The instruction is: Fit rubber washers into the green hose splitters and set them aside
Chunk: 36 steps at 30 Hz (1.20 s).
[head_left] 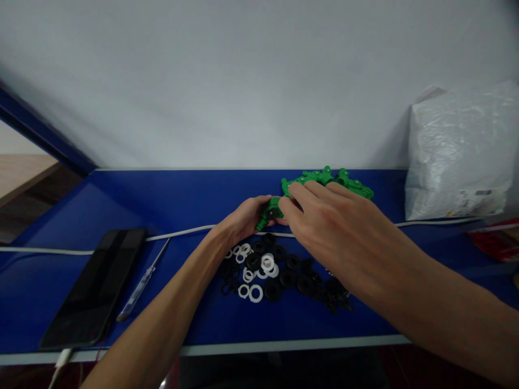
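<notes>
A green plastic fitting [274, 205] with a black part on its side is held between my two hands above the blue table. My left hand [252, 217] is closed around its left end. From the right, my right hand [320, 213] has its fingers bent over the fitting's other end, and its fingertips are partly hidden. Right behind the hands lies a pile of similar green fittings [324, 175]. Nearer to me are several white rings [255, 293], black rings [272, 290] and small black parts [334, 297], some of them hidden by my right arm.
To the left lie a black phone [97, 286] with a cable and a clear-handled screwdriver [141, 283]. A white cord [182, 233] runs across the blue table [182, 197]. A plastic-wrapped package [458, 156] stands at the right, near a red item [497, 242]. A pale wall rises behind.
</notes>
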Each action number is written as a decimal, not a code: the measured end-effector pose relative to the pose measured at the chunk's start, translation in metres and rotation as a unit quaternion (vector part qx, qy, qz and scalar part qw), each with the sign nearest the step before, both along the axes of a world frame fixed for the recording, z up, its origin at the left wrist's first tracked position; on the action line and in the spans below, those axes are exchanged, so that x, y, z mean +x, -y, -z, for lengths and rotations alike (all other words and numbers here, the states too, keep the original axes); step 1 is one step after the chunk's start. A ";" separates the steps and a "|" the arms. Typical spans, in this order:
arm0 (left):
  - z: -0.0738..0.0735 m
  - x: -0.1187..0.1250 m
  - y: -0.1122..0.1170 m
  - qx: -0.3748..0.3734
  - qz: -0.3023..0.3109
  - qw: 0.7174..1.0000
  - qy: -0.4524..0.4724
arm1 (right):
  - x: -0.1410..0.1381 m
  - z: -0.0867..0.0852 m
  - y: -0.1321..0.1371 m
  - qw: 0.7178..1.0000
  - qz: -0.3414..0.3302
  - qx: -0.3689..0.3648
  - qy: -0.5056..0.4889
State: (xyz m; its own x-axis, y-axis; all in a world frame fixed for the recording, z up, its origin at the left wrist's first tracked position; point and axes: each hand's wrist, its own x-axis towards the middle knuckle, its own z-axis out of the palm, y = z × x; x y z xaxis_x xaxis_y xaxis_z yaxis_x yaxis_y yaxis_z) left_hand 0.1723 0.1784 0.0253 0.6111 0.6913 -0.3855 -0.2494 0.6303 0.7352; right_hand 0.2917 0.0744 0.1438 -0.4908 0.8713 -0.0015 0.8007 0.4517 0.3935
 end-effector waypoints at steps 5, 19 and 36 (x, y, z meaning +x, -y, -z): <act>-0.004 -0.001 0.003 0.028 -0.003 0.998 -0.061 | 0.002 0.001 0.000 0.999 -0.002 0.004 0.032; 0.000 0.000 -0.001 0.038 0.024 0.997 -0.056 | 0.003 -0.001 0.000 0.999 0.016 -0.031 0.000; 0.002 0.000 -0.002 0.031 0.018 0.998 -0.055 | 0.001 -0.001 -0.002 0.999 0.016 -0.051 -0.005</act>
